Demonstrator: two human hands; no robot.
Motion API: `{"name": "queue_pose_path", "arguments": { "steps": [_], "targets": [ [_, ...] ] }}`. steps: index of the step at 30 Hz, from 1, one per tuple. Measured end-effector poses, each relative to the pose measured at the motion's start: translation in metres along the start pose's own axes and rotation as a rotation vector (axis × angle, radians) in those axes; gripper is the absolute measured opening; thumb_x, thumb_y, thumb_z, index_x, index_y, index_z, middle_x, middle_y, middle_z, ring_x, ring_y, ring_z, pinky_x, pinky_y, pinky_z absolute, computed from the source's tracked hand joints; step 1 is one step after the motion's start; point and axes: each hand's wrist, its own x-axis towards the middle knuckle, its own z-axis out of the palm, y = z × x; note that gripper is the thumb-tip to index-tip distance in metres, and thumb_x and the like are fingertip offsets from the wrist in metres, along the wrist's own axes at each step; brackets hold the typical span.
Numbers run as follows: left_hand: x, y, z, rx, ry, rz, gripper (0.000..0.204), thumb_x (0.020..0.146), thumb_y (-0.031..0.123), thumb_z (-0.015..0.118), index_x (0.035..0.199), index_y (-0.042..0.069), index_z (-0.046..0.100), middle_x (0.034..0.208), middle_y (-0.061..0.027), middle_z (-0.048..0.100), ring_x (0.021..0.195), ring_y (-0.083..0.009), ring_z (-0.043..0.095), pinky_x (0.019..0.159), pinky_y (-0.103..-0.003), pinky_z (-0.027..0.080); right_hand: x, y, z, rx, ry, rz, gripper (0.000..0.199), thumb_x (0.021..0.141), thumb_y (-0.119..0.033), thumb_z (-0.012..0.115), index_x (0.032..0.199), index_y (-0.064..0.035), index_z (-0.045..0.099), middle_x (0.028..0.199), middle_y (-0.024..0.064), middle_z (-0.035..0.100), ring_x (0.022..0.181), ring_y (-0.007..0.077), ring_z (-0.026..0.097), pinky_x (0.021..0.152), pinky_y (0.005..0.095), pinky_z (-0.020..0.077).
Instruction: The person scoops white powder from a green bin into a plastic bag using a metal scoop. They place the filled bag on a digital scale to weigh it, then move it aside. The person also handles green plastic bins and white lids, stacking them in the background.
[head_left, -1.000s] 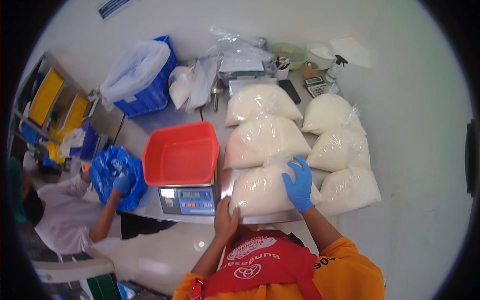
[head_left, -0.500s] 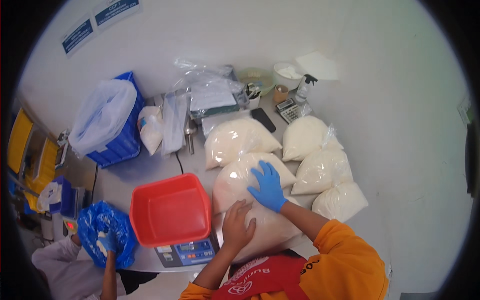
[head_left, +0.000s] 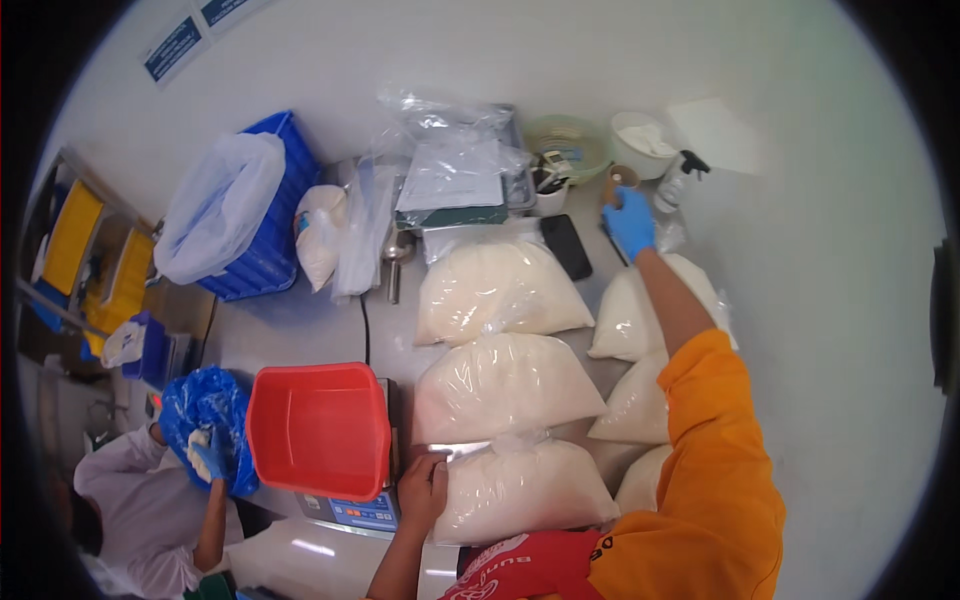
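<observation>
My bare left hand [head_left: 423, 491] rests at the near edge, between the scale and the nearest bag of cream-white powder [head_left: 525, 490]. Its fingers are curled in, and nothing shows in them. My right hand [head_left: 630, 224], in a blue glove, reaches out to the back right. It lies over the calculator [head_left: 612, 243], most of which it hides, with its fingers at the near side of a small brown cup [head_left: 621, 177]. Whether they grip anything is hidden. Two more full bags, a middle one [head_left: 505, 385] and a far one [head_left: 500, 290], lie in the same column.
Left of the bags, a red tray [head_left: 320, 430] sits on a scale [head_left: 350, 512]. More powder bags [head_left: 625, 315] lie under my right arm. A phone [head_left: 567, 247], spray bottle [head_left: 672, 190] and lined blue crate [head_left: 265, 265] stand behind. A co-worker's gloved hand [head_left: 208, 458] is in a blue bag [head_left: 205, 395].
My right hand has left the middle bag and moved far right, to the cup and calculator. My left hand has come off the bags toward the near edge, its fingers curling. The view has shifted.
</observation>
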Motion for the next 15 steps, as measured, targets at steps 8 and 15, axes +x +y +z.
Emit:
{"name": "queue_pose_path", "arguments": {
  "steps": [8, 15],
  "targets": [
    [-0.024, 0.032, 0.021, 0.149, 0.252, -0.085, 0.018, 0.084, 0.007, 0.057, 0.099, -0.001, 0.064, 0.101, -0.0185, 0.065, 0.094, -0.0349, 0.063, 0.085, -0.039, 0.05, 0.082, 0.04, 0.044, -0.315, -0.258, 0.231, 0.028, 0.086, -0.03, 0.054, 0.107, -0.0143, 0.065, 0.108, 0.0169, 0.065, 0.097, 0.0371, 0.062, 0.085, 0.0451, 0.0502],
    [-0.014, 0.062, 0.013, 0.184, 0.279, 0.038, 0.024, 0.078, 0.002, 0.061, 0.101, -0.001, 0.063, 0.108, -0.0201, 0.063, 0.1, -0.0356, 0.062, 0.088, -0.04, 0.049, 0.084, 0.023, -0.059, -0.154, 0.038, 0.178, 0.026, 0.088, -0.033, 0.053, 0.095, -0.0134, 0.069, 0.086, 0.0117, 0.069, 0.08, 0.0318, 0.067, 0.071, 0.0432, 0.0511]
  ]
}}
